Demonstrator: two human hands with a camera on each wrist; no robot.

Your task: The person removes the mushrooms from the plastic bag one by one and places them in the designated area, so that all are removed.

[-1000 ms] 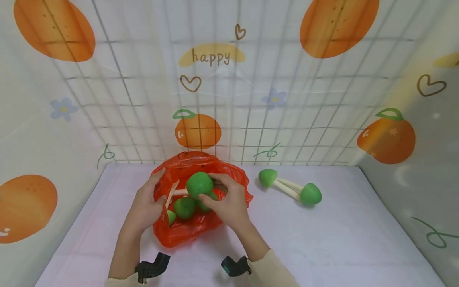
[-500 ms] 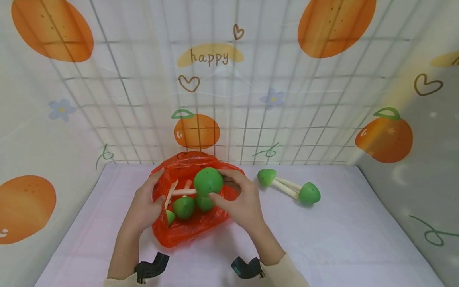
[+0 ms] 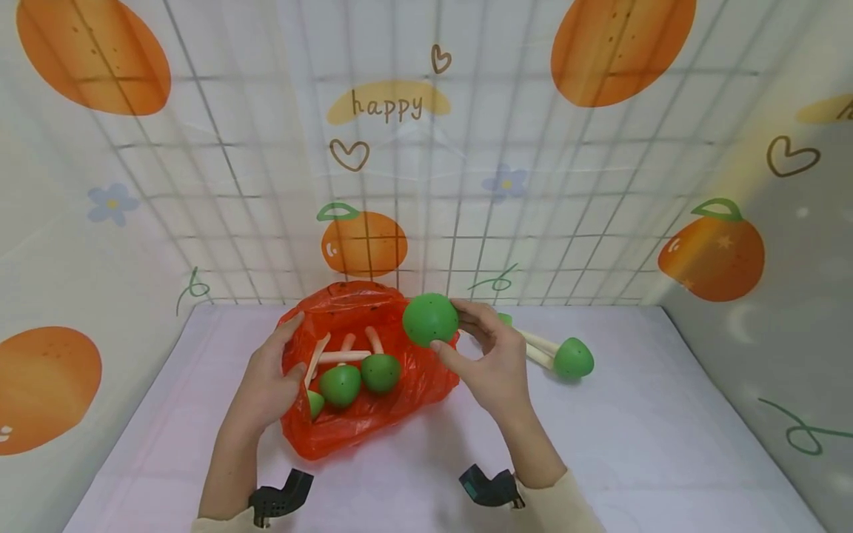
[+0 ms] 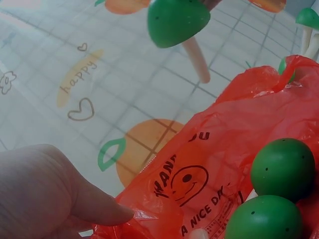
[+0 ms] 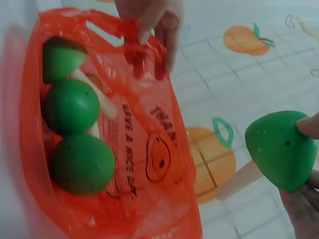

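A red plastic bag (image 3: 426,377) lies open on its side, its printed lettering showing in the wrist views. My left hand (image 3: 269,381) grips the bag's left rim between thumb and fingers. Between the thumb and fingers of my right hand (image 3: 493,366) is a toy mushroom (image 3: 429,320), pinched by its green cap over the bag's right edge. Its pale stem (image 4: 198,59) points away, as both wrist views show. Inside the bag lie more mushrooms, with green caps (image 3: 340,385) toward the mouth and pale stems (image 3: 345,356) farther in.
Two more mushrooms (image 3: 574,358) lie on the white tabletop (image 3: 640,437) to the right of the bag; my right hand partly covers one. A printed curtain (image 3: 426,170) over a wire grid stands behind, with further cloth walls on both sides.
My right hand has carried the pinched mushroom rightward and up from over the bag's middle, uncovering the caps and stems inside. The left hand stays on the bag's rim.
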